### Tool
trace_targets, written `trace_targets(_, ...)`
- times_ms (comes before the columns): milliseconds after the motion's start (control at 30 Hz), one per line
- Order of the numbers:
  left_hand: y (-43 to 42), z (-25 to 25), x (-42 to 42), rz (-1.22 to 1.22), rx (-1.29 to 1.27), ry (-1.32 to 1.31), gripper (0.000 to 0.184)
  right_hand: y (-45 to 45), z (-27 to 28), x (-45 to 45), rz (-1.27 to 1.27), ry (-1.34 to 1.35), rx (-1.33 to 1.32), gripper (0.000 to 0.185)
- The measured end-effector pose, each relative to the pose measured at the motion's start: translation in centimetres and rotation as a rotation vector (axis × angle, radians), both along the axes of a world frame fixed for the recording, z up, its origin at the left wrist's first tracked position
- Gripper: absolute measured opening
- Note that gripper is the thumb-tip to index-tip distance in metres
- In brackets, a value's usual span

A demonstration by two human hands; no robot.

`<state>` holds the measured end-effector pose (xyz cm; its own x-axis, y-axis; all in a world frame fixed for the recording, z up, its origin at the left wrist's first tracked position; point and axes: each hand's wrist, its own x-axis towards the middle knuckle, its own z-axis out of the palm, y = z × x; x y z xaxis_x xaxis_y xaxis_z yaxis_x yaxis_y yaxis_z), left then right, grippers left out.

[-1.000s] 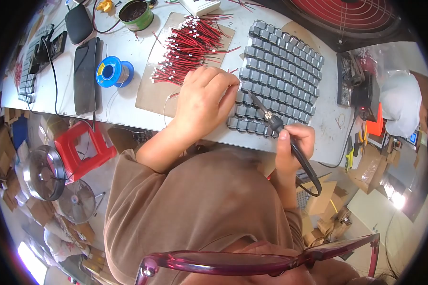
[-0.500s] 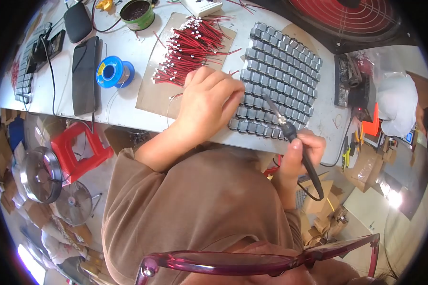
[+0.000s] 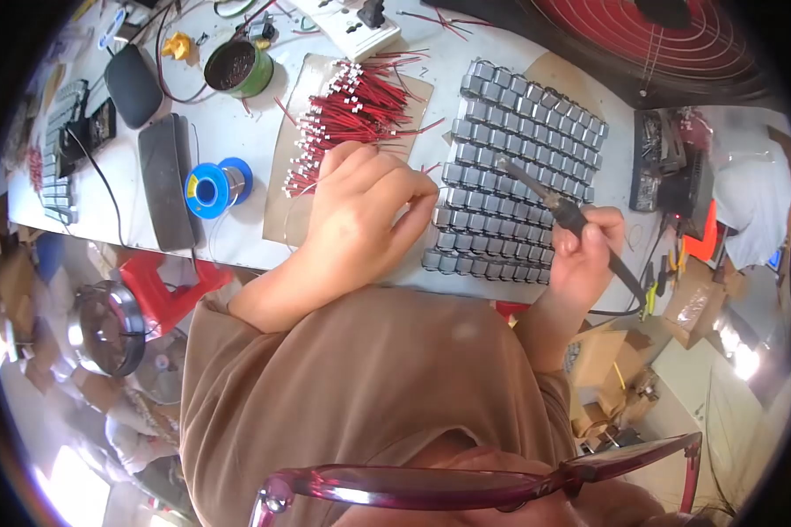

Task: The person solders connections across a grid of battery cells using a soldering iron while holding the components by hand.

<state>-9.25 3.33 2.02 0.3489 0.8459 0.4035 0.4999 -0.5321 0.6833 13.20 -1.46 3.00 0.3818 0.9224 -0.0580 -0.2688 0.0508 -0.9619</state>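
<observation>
My right hand (image 3: 589, 250) is closed around the handle of a soldering iron (image 3: 571, 213). The iron's metal tip points up and left, over a block of grey metal-cased parts (image 3: 523, 167) set in close rows. My left hand (image 3: 365, 202) is closed, its fingers curled together at the left edge of that block. What its fingers pinch is hidden. Just beyond it lies a pile of red wires with white connectors (image 3: 351, 110) on a brown board (image 3: 281, 220). A blue spool of solder wire (image 3: 209, 191) stands to the left.
A dark phone-like slab (image 3: 163, 180), a black pouch (image 3: 134, 88) and a green tin (image 3: 240, 68) are on the left of the table. A white power strip (image 3: 347, 31) is at the back. A large red fan (image 3: 606, 31) and a black soldering station (image 3: 672, 162) stand right.
The soldering iron and my right hand have moved up and right, with the tip lifted away from the rows. My left hand has shifted slightly left. The whole view has tilted a little.
</observation>
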Motion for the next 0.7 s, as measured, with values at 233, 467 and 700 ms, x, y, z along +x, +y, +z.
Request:
trace_targets(233, 1.0, -1.5, 1.9, -0.002, -0.01, 0.076, 0.014, -1.2, -1.8, -0.2, 0.112, -0.62, 0.206, 0.019)
trace_targets(467, 1.5, -2.5, 2.6, 0.047, 0.046, 0.128, 0.013, -0.2, -1.3, -0.4, 0.176, -0.617, 0.197, 0.018)
trace_targets(700, 2.1, -3.0, 2.7, 0.019, 0.016, 0.037, 0.014, 0.1, -1.9, -0.5, 0.189, -0.58, 0.177, 0.018)
